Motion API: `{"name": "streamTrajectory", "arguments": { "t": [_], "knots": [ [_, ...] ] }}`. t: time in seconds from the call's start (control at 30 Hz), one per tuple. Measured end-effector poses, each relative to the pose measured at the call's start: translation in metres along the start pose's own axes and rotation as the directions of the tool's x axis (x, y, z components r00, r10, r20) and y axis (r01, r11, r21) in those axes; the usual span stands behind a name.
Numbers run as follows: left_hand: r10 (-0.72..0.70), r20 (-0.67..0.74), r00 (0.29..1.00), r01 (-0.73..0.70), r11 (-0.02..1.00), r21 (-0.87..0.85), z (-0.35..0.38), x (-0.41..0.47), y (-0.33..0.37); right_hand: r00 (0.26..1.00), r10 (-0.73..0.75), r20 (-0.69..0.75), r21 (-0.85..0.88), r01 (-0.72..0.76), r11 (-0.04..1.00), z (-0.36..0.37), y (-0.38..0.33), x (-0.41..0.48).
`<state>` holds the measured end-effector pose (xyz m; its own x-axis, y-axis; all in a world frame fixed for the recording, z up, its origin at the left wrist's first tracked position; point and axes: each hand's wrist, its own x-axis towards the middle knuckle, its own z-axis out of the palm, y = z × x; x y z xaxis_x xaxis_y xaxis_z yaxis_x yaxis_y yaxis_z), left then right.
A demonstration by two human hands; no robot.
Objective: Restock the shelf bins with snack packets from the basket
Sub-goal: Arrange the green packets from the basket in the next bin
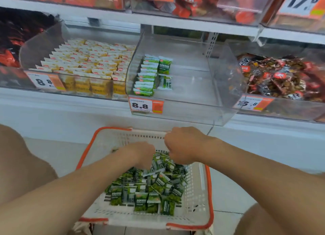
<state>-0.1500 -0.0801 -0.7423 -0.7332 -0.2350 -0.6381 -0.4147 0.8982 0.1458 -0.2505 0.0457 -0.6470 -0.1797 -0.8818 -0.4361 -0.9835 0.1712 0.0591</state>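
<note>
White basket (197,190) with orange rim sits lower centre of frame, long axis running from the bottom edge up toward the shelf; near corners partly cut by forearms and bottom edge; green snack packets (151,187) lie heaped in its middle, pointing every way, no common axis, print too small to read.

Clear middle bin (190,97) centre frame, mostly bare; a row of green packets (146,75) stands on edge along its left wall, row running front to back; two more packets just right of the row, one face-up, one showing its back; price tag (146,105) at front left reads 8.8.

Left bin holds yellow packets (88,62) in neat rows; right bin holds brown-red packets (281,76), jumbled, cut off at frame right; upper shelf blurred, cropped.

Left hand (140,154) reaches down into the heap, back up, fingers buried among packets; grip cannot be told; right hand (182,145) just beside it at the heap's far end, knuckles up, fingers curled under and hidden; whether it holds a packet cannot be told; both forearms enter from the bottom corners, converging.
</note>
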Motion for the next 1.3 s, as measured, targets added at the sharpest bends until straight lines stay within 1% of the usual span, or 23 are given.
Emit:
{"name": "streamTrajectory", "arguments": {
  "t": [0.1, 0.17, 0.23, 0.33, 0.4, 0.47, 0.53, 0.6, 0.7, 0.83, 0.93, 1.0, 1.03, 1.1, 1.13, 1.2, 1.3],
  "knots": [
    [-0.019, 0.078, 0.997, 0.016, 0.999, 0.042, 0.046, 0.037, -0.003, 0.999, -0.027, 0.046, -0.046, 0.029, 0.999, 0.026, 0.006, 0.005],
    [-0.058, 0.100, 0.993, 0.059, 0.998, -0.009, 0.079, 0.059, -0.004, 0.995, -0.050, 0.087, -0.053, 0.055, 0.997, 0.036, 0.012, 0.011],
    [-0.056, 0.101, 0.993, 0.065, 0.994, -0.085, 0.108, 0.078, -0.002, 0.987, -0.064, 0.150, -0.050, 0.072, 0.996, 0.040, 0.015, 0.016],
    [0.005, 0.096, 0.995, 0.012, 0.984, -0.176, 0.149, 0.106, 0.007, 0.978, -0.086, 0.189, -0.047, 0.097, 0.994, 0.043, 0.019, 0.027],
    [0.059, 0.125, 0.990, -0.030, 0.974, -0.224, 0.172, 0.120, 0.014, 0.976, -0.104, 0.193, -0.047, 0.115, 0.992, 0.043, 0.020, 0.034],
    [0.083, 0.131, 0.988, -0.052, 0.973, -0.225, 0.190, 0.130, 0.018, 0.975, -0.116, 0.192, -0.055, 0.128, 0.990, 0.044, 0.022, 0.039],
    [0.063, 0.077, 0.995, -0.049, 0.983, -0.176, 0.203, 0.135, 0.018, 0.973, -0.119, 0.200, -0.066, 0.135, 0.989, 0.046, 0.022, 0.042],
    [0.027, 0.031, 0.999, -0.024, 0.994, -0.104, 0.204, 0.135, 0.019, 0.970, -0.120, 0.212, -0.081, 0.139, 0.987, 0.048, 0.022, 0.043],
    [0.007, 0.019, 1.000, -0.006, 0.998, -0.067, 0.203, 0.133, 0.020, 0.969, -0.104, 0.224, -0.092, 0.128, 0.988, 0.052, 0.021, 0.044],
    [0.012, 0.087, 0.996, 0.001, 0.988, -0.153, 0.200, 0.128, 0.021, 0.969, -0.098, 0.226, -0.089, 0.121, 0.989, 0.049, 0.017, 0.042],
    [0.022, 0.066, 0.998, -0.008, 0.978, -0.208, 0.199, 0.123, 0.020, 0.971, -0.093, 0.221, -0.083, 0.113, 0.990, 0.047, 0.013, 0.038],
    [-0.002, 0.026, 1.000, 0.010, 0.959, -0.283, 0.197, 0.119, 0.018, 0.971, -0.088, 0.222, -0.070, 0.106, 0.992, 0.044, 0.012, 0.035],
    [-0.030, -0.003, 1.000, 0.027, 0.936, -0.350, 0.193, 0.118, 0.015, 0.973, -0.086, 0.215, -0.065, 0.102, 0.993, 0.042, 0.012, 0.033],
    [-0.058, -0.040, 0.998, 0.031, 0.866, -0.499, 0.178, 0.112, 0.009, 0.977, -0.081, 0.200, -0.041, 0.091, 0.995, 0.035, 0.013, 0.031],
    [-0.064, -0.062, 0.996, 0.020, 0.839, -0.543, 0.167, 0.107, 0.006, 0.979, -0.074, 0.188, -0.027, 0.081, 0.996, 0.031, 0.013, 0.030],
    [-0.075, -0.148, 0.986, -0.031, 0.795, -0.605, 0.141, 0.096, 0.002, 0.986, -0.061, 0.158, 0.000, 0.062, 0.998, 0.021, 0.015, 0.029],
    [-0.081, -0.318, 0.945, -0.158, 0.738, -0.656, 0.097, 0.074, 0.005, 0.997, -0.033, 0.076, 0.053, 0.029, 0.998, 0.000, 0.021, 0.021]
  ]
}}
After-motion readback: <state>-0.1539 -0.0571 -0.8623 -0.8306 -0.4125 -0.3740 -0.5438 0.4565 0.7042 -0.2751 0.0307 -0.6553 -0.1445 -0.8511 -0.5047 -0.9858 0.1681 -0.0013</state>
